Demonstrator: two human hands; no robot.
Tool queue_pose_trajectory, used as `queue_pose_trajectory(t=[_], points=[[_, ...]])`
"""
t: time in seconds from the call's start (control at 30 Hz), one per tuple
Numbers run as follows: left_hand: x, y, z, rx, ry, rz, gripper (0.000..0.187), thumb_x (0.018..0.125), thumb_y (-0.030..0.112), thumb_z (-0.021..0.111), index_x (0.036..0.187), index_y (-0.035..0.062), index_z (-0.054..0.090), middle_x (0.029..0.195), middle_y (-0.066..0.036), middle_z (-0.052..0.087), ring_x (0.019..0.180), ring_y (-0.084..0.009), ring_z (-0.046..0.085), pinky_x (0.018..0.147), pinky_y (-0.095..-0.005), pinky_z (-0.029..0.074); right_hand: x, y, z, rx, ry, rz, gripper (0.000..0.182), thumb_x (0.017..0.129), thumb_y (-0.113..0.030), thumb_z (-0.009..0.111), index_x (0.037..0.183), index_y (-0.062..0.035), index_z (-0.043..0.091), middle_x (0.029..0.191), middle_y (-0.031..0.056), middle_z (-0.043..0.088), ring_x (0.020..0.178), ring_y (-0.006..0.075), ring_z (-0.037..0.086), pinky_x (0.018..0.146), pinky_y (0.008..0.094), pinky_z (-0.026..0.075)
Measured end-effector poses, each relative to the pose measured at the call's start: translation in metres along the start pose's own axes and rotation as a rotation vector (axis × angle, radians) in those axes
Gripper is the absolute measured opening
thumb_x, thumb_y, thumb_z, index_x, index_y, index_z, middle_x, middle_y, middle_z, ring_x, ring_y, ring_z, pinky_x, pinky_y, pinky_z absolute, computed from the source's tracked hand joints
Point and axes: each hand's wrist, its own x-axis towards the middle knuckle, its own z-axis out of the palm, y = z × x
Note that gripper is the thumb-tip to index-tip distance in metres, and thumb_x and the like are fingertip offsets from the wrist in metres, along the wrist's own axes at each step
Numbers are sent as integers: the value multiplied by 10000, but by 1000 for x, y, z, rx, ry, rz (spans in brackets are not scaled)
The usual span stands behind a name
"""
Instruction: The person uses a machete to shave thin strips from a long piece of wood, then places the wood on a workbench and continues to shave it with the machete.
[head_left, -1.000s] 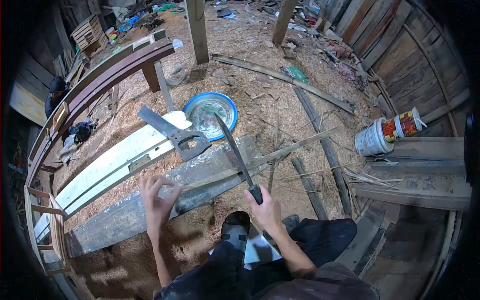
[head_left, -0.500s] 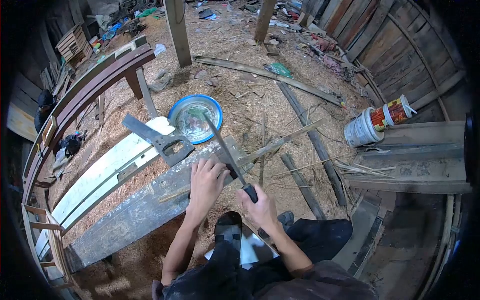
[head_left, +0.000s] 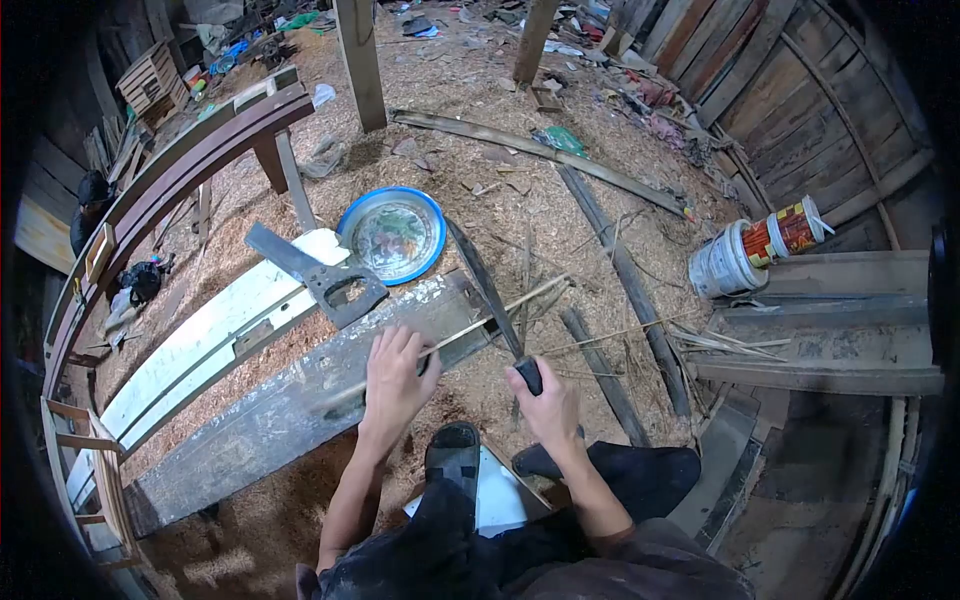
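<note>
My left hand [head_left: 395, 385] is closed around a thin wooden strip [head_left: 500, 312], which slants up to the right across a grey, paint-spattered plank [head_left: 250, 435]. The strip's near end, left of the hand, is blurred. My right hand [head_left: 550, 402] grips the black handle of a long-bladed knife [head_left: 486, 288]. Its dark blade points away and up to the left, crossing the strip in this view. Beyond the plank, a handsaw [head_left: 325, 282] rests by the end of a white-painted board [head_left: 200, 345], close to a blue-rimmed basin [head_left: 437, 213].
Wood shavings cover the floor. A curved brown wooden frame [head_left: 200, 165] spans the left side. Dark battens [head_left: 625, 275] and split sticks [head_left: 735, 345] lie to the right, near a white bucket [head_left: 722, 262] lying on its side. Two posts [head_left: 360, 70] stand ahead.
The knife has moved right and nearer me with my right hand. The strip's far end has drawn back toward me and looks narrower. My left hand has shifted slightly left.
</note>
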Motion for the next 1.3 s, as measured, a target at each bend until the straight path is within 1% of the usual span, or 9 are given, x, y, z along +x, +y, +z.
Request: queue_pose_trajectory(t=[0.23,0.43,0.7,0.8,0.9,0.93,1.1,1.2,1.3], points=[[4,1,19,-125,-37,40,166,851,58,796,964,22,680,936,-129,627,907,-334,636,792,-452,530,0,-6,-2,83,-9,50,463,997,-534,695,1007,-71,698,734,178,703,700,407,724,628,481,531],[2,-2,27,-121,45,55,145,833,37,820,895,10,691,920,-115,672,851,-331,661,742,-435,545,-5,-6,-13,-44,-112,-58,540,1023,-593,622,1107,-62,672,725,199,708,648,440,713,580,522,532],[0,-3,30,-91,78,95,133,828,29,820,892,29,702,915,-108,687,828,-308,671,719,-413,550,36,9,-28,-197,118,20,452,978,-517,714,1126,-92,744,763,224,718,734,433,727,629,502,544],[1,-4,31,-87,100,142,119,829,30,803,881,38,697,879,-93,643,807,-293,633,720,-412,539,19,9,-25,-200,105,-288,485,1013,-569,644,1146,-112,739,703,143,725,596,308,729,540,445,541],[1,-4,30,-76,91,154,114,831,17,796,878,31,693,888,-94,652,810,-294,635,717,-415,540,28,31,-30,-244,127,-307,477,1020,-572,637,1118,-115,730,677,104,718,554,251,712,503,406,547],[3,-4,30,-81,88,160,116,830,14,795,886,26,694,895,-97,657,814,-296,637,716,-416,541,37,35,-40,-220,26,-92,502,1028,-575,628,1117,-91,732,673,82,716,550,222,710,496,385,558],[5,-3,34,-107,82,137,129,833,5,791,920,14,696,909,-108,667,824,-304,640,721,-421,544,37,35,-24,-109,201,-91,543,1016,-572,653,1152,-54,738,664,117,700,540,276,707,484,405,537],[8,-3,36,-109,69,140,135,835,-3,784,938,9,697,910,-115,664,833,-306,643,727,-424,546,22,35,-30,-205,145,-385,503,987,-539,710,1117,-56,758,656,106,699,516,268,685,481,402,522],[8,-2,31,-97,35,144,130,838,-14,773,939,4,694,920,-119,663,842,-311,644,728,-428,547,38,45,-53,-227,45,-78,519,955,-505,757,1160,-28,755,787,188,744,677,374,741,629,453,570]])
